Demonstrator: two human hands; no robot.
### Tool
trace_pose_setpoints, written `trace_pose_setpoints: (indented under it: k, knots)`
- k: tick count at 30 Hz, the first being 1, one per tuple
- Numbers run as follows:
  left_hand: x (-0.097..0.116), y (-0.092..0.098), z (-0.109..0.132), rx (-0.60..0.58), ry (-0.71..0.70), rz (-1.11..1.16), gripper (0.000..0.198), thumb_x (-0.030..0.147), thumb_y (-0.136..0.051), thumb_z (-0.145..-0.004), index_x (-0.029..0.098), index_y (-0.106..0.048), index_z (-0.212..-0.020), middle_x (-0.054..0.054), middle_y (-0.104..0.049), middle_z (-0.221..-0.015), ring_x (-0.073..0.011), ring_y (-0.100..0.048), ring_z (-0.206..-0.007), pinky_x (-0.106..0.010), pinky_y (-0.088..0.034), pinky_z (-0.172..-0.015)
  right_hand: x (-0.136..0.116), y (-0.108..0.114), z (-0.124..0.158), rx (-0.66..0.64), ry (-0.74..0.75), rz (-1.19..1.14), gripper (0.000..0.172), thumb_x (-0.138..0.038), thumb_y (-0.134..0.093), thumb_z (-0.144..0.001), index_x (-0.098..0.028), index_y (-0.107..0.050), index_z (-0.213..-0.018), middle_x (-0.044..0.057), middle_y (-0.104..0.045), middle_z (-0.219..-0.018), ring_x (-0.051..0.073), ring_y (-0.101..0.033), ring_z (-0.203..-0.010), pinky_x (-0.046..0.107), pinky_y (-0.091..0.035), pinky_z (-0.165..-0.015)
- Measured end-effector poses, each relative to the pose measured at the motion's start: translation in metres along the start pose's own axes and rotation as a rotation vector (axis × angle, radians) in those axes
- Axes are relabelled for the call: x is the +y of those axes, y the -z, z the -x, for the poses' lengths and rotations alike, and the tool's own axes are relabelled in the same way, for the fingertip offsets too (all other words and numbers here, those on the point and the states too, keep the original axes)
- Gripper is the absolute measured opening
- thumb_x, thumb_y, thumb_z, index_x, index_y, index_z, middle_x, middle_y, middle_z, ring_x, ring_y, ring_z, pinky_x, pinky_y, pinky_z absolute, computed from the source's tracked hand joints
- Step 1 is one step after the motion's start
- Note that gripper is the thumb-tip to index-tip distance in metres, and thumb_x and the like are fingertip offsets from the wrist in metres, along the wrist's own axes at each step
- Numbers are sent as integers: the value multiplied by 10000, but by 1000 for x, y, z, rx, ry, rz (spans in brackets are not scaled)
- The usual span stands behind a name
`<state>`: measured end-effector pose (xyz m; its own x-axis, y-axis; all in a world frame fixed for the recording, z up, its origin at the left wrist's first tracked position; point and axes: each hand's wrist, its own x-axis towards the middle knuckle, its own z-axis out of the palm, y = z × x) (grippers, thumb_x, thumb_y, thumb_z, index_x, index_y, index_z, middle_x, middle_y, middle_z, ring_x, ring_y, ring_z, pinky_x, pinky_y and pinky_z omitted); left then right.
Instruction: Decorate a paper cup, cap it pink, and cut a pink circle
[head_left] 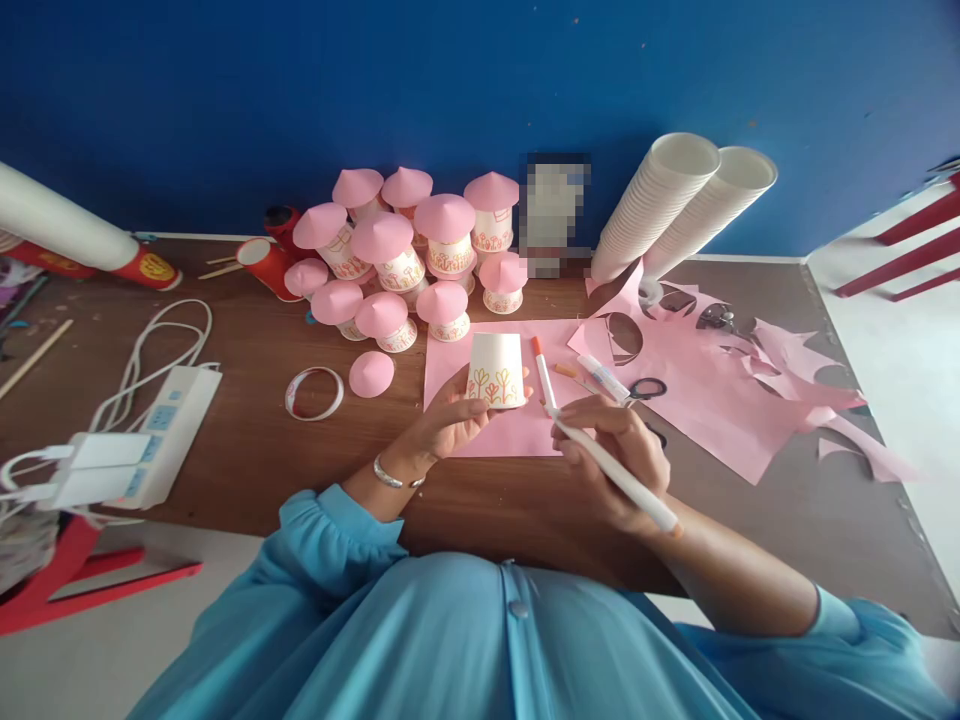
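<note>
Far left, a bit of red furniture stands on the pale floor, by the counter's left front corner. Near that corner I've got a power strip with chargers plugged in and white cable looping behind it. A ring of tape lies further in, and a red cup leans near the back edge. Next comes a crowd of little cups with pink cone tops, below a plain blue wall. My left hand is gripping the paper cup, narrow end up with flowers drawn round the lower part, over a pink sheet toward the front edge's middle. My right hand is closed around a white marker, tip apart from the cup. Cut pink paper sprawls to the right edge, with tall white cup stacks at the back. Beyond that, red bars over pale floor.
</note>
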<state>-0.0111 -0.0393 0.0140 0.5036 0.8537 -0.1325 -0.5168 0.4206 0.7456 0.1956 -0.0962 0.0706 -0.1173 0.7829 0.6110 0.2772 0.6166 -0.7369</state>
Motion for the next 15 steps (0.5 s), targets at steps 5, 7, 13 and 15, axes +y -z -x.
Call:
trace_pose_setpoints:
  k: [5,7,13,15]
  knots:
    - [-1,6,0,12,14,-14,534,327,-880,-728,237,-691,-1219,-97,-761,-1261,-336,-703,-1224,-508,-484,-1126,9,-8,-14,-87,168,80,208,-98,-618,-902,-207,-602,-1079,44,-706,-788,189,-729,-694,285,-591,-562]
    - [-2,7,-2,18,6,-38,516,315,-877,-735,232,-699,-1212,-93,-769,-1239,-324,-703,-1221,-489,-505,-1101,16,-11,-19,-105,179,70,216,-92,-617,-892,-207,-590,-1073,32,-697,-767,187,-732,-682,279,-593,-555]
    - [-1,10,-6,46,20,-31,523,292,-884,-733,225,-708,-1221,-84,-776,-1212,-297,-724,-1171,-427,-548,-1027,34,-22,-17,-108,118,20,216,-90,-622,-878,-223,-567,-1039,9,-673,-756,182,-736,-690,263,-581,-547]
    - [1,9,-7,63,36,-10,536,308,-884,-731,228,-701,-1228,-83,-774,-1224,-299,-729,-1166,-436,-542,-1042,38,-23,-14,-120,93,0,214,-101,-619,-881,-230,-562,-1042,7,-669,-760,180,-721,-671,267,-569,-531]
